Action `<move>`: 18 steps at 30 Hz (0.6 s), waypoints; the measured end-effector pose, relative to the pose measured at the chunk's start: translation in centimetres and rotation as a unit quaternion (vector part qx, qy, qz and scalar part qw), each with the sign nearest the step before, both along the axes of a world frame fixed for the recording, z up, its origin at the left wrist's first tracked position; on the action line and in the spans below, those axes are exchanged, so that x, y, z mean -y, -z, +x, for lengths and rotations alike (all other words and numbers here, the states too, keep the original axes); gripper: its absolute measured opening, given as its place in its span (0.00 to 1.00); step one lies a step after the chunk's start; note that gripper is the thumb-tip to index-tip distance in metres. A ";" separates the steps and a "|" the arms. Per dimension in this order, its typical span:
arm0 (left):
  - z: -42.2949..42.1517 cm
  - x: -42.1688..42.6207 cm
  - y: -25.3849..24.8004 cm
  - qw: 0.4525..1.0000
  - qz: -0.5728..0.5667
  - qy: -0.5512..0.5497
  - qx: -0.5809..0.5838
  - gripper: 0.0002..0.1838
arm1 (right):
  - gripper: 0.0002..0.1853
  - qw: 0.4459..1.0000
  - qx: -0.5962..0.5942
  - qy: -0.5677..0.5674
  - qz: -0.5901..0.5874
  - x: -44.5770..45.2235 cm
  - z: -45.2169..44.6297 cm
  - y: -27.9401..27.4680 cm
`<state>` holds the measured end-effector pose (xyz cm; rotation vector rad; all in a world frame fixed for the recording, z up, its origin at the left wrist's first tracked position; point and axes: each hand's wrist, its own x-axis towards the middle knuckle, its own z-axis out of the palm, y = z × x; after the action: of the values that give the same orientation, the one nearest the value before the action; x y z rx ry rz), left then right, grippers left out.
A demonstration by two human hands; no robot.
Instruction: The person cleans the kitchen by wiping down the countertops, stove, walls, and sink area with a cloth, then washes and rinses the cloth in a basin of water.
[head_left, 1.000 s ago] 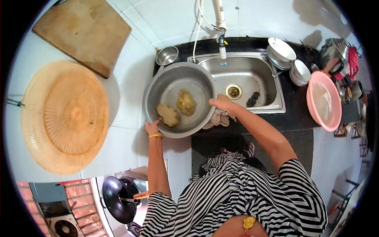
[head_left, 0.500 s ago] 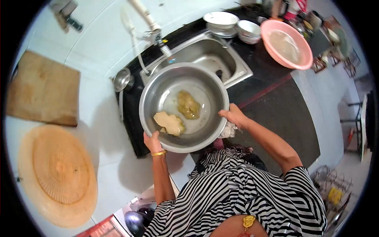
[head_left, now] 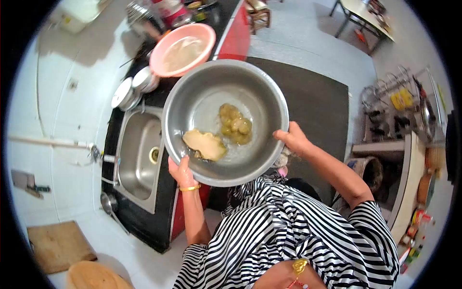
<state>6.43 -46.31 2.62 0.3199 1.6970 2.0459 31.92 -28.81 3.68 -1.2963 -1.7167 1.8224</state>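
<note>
A large grey metal basin (head_left: 202,91) is held in front of my body, a little to the right of the sink. Its lower left rim is gripped by my left hand (head_left: 183,173), which has a yellow bangle at the wrist. My right hand (head_left: 293,138) holds the right rim, thumb over the edge. Inside, in shallow liquid, lie a flat, pale tan piece (head_left: 204,144) and a lumpy, yellow-green piece (head_left: 236,124). The undersides of the basin and the fingers beneath it are hidden.
The metal sink (head_left: 142,159) is set in a black counter at left. Beyond the basin are a pink basin (head_left: 159,60) and stacked bowls (head_left: 126,94). A ladle (head_left: 109,203) lies by the sink. A shelf unit (head_left: 406,178) and a bucket (head_left: 370,173) stand at right.
The view has swung to the right, so the sink and pink basin now appear further left and the shelves have come into view. Both hands have kept hold of the grey basin, now away from the sink.
</note>
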 end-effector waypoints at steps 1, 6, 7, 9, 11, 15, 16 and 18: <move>1.4 -2.2 0.2 0.999 -0.013 0.030 0.003 0.20 | 0.18 1.000 0.000 0.018 -0.002 -0.9 2.5 -0.3; 9.2 -12.0 0.3 0.983 -0.002 0.182 -0.012 0.19 | 0.19 0.985 0.008 0.174 -0.003 -1.7 13.7 -1.5; 9.4 -13.4 0.2 0.977 0.003 0.215 0.013 0.19 | 0.19 0.976 0.012 0.216 -0.005 -1.2 14.4 -2.1; 13.1 -17.0 0.2 0.966 -0.007 0.258 0.020 0.18 | 0.18 0.966 -0.005 0.258 -0.008 -1.0 18.7 -2.3; 16.4 -20.3 0.1 0.945 0.010 0.327 0.005 0.17 | 0.19 0.951 -0.008 0.309 -0.019 -0.5 22.1 -2.4; 21.4 -26.1 -0.3 0.895 0.013 0.445 -0.019 0.16 | 0.20 0.897 -0.067 0.436 0.025 2.0 25.8 -1.9; 23.3 -27.5 -0.5 0.883 0.020 0.469 -0.015 0.15 | 0.20 0.888 -0.058 0.455 0.035 2.4 27.0 -1.8; 26.4 -30.2 -0.4 0.848 0.031 0.528 -0.029 0.16 | 0.20 0.855 -0.072 0.511 0.044 3.4 28.6 -1.6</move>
<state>32.79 -16.12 3.04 1.0633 1.0481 1.2345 60.54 -32.17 5.30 -1.5354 -0.7145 1.1233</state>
